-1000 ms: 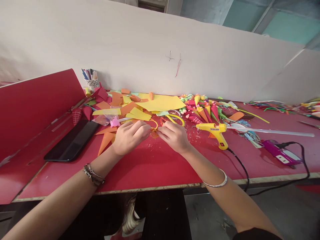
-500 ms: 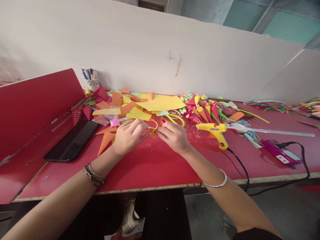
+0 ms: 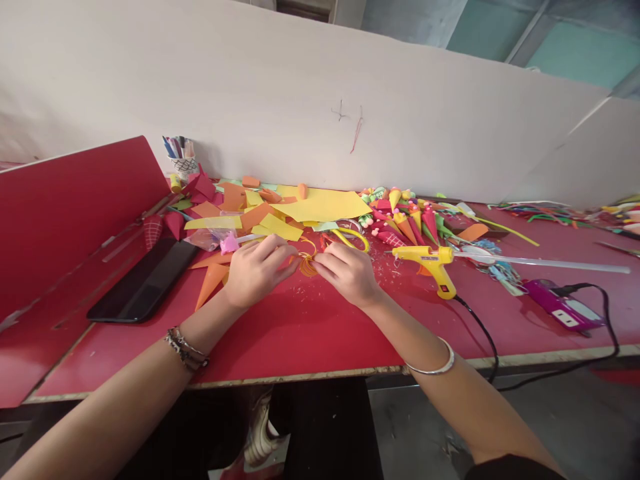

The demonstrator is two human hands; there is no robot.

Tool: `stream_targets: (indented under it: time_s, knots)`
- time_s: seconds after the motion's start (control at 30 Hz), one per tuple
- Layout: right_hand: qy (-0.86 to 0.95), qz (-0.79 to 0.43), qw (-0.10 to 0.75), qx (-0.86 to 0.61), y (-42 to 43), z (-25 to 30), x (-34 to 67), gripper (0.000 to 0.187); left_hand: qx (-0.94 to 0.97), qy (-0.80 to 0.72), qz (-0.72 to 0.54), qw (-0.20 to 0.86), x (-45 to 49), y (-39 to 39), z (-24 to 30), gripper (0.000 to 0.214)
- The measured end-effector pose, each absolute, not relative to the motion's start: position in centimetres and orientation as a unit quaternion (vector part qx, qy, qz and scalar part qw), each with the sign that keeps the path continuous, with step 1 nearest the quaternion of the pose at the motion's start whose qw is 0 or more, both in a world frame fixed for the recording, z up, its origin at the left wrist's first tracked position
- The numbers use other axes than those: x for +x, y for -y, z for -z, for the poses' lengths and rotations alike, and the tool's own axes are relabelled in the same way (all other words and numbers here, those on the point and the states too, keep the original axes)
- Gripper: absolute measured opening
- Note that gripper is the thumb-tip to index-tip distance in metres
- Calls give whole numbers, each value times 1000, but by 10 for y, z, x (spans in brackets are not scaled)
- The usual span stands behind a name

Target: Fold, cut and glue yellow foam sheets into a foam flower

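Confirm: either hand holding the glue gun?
No, the glue gun lies on the table beside the right hand, which pinches an orange coil.

At frame centre, a paper coil (image 3: 309,265) is held between the left hand (image 3: 255,270) and right hand (image 3: 347,272) over a table (image 3: 310,333). Paper scraps (image 3: 320,207) are heaped behind; a phone (image 3: 145,283) is laid at left, a glue gun (image 3: 430,261) at right.

beaded bracelets (image 3: 187,348) left — silver bangle (image 3: 431,371) right
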State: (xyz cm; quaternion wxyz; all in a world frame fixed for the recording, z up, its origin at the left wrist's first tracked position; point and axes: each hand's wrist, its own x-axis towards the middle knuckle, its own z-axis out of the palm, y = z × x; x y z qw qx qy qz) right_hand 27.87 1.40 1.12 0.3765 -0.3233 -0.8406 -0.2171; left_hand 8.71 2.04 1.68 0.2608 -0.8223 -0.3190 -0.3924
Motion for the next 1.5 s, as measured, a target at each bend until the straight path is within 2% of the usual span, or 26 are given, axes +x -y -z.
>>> stream_targets:
  time_s: [0.73,0.97,1.3,1.5]
  knots:
    - [842,220,386,-306,-14,-10,279,19,-861,303,385,138,89,-22,-8,8]
    - [849,142,381,-336,-14,-8,278,23,-856,314,400,98,91,-24,-4,11]
    - [837,22,432,-335,-15,-3,275,19,-846,361,389,-50,93,-18,-7,8]
    - [831,-18,444,-334,-14,-4,273,18,-847,359,381,-97,93,-20,-7,7]
